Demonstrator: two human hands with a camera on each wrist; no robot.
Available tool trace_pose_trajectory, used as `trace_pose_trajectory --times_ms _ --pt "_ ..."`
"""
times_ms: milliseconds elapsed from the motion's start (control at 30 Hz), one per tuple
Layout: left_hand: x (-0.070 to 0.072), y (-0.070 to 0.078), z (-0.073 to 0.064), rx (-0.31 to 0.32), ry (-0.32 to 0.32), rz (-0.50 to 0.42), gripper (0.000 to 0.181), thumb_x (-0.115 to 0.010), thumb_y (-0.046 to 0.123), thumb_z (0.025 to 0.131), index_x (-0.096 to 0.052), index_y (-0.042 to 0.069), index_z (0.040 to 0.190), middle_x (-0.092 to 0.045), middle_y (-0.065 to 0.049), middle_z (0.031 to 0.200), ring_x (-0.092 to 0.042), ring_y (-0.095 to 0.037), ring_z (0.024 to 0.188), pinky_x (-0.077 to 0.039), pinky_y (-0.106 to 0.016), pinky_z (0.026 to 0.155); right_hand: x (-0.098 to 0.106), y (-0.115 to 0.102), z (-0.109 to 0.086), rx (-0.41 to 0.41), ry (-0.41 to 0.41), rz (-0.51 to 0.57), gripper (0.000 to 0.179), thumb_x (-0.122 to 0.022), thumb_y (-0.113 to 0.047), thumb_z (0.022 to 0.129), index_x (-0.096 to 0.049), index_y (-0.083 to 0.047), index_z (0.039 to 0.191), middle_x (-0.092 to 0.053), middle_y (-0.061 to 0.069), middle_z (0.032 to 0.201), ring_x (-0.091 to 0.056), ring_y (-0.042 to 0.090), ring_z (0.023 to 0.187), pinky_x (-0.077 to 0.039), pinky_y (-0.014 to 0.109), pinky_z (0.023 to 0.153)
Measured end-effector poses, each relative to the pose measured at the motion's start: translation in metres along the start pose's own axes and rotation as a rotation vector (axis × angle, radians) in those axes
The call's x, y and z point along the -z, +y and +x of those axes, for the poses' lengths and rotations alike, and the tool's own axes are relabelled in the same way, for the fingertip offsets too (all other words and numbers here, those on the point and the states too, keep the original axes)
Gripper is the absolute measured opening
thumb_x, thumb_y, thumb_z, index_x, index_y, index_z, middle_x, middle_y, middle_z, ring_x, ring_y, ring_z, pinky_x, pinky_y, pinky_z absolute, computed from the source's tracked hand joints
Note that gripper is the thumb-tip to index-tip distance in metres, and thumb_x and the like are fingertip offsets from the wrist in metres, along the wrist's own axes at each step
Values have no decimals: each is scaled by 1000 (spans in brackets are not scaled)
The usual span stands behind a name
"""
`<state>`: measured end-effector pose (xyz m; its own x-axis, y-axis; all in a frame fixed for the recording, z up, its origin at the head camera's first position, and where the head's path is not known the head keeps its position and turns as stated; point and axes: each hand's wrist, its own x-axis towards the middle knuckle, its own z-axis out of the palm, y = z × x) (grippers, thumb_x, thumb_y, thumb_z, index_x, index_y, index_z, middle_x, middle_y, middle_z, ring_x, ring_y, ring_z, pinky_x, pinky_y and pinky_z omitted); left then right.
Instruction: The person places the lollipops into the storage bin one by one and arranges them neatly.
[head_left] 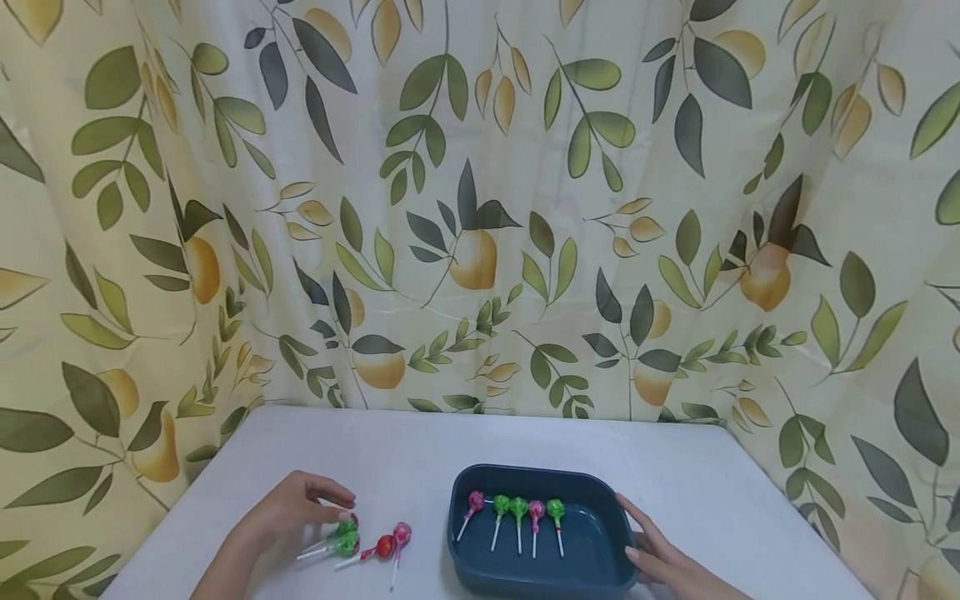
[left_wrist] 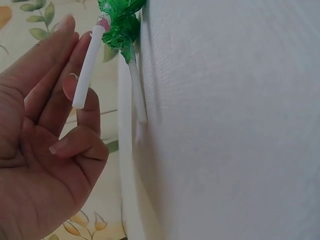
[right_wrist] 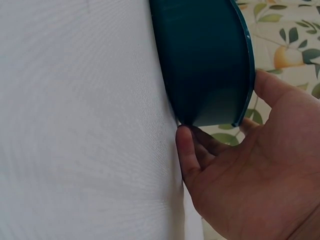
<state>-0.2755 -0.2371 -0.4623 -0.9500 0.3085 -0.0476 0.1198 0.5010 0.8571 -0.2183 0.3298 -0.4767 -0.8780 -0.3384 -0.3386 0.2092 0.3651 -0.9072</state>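
My left hand (head_left: 296, 504) hovers over two green-wrapped lollipops (head_left: 347, 543) on the left of the table, fingertips right at the upper one. In the left wrist view, the white stick (left_wrist: 89, 75) of one lollipop passes in front of the loosely bent fingers. Beside them lie a red lollipop (head_left: 384, 547) and a pink lollipop (head_left: 402, 534). With my right hand (head_left: 660, 554) I hold the right end of a dark blue plastic box (head_left: 540, 575), a digit at its rim and others low on its wall. Inside, several pink and green lollipops (head_left: 518, 507) stand in a row.
A white cloth covers the table (head_left: 375, 442), with its back edge against a curtain (head_left: 480, 333) printed with leaves and fruit. The box stands right of the table's middle, and the loose lollipops lie to its left.
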Motion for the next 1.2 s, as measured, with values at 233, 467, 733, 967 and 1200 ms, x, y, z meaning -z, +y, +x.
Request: trace_pose_trajectory --times_ms 233,467,733,967,1200 --pt "-1 0 1 26 -9 -12 32 -85 11 86 -77 4 116 -76 -9 112 -65 -25 106 -51 -37 83 0 0 -2 9 -3 -17 78 -39 -46 111 10 -16 165 -2 46 158 -7 71 139 -34 78 99" --pt "-5 -6 2 29 -36 26 27 -84 9 86 -79 7 112 -77 -7 106 -64 -21 100 -52 -38 82 0 0 -2 2 -4 -19 78 -39 -46 111 9 -17 165 -5 46 157 -12 71 139 -34 78 98" --pt "-7 -6 1 34 -39 34 23 -84 6 83 -80 7 106 -77 -6 101 -62 -20 93 -49 -38 78 -1 -3 -4 -31 6 7 78 -40 -48 110 7 -17 165 -10 48 154 -28 71 132 -38 79 92" --pt "-8 -8 0 23 -45 50 24 -86 7 83 -81 8 106 -77 -6 103 -63 -19 96 -49 -38 80 -2 -5 -5 -46 27 -6 80 -41 -50 109 7 -18 165 -10 48 154 -38 69 126 -38 81 88" --pt "-7 -5 -1 15 -67 80 25 -86 7 82 -81 10 107 -76 -4 106 -62 -20 98 -49 -40 82 -2 -5 -4 -56 41 -12 81 -41 -51 109 6 -18 165 -11 48 154 -40 68 126 -38 81 89"
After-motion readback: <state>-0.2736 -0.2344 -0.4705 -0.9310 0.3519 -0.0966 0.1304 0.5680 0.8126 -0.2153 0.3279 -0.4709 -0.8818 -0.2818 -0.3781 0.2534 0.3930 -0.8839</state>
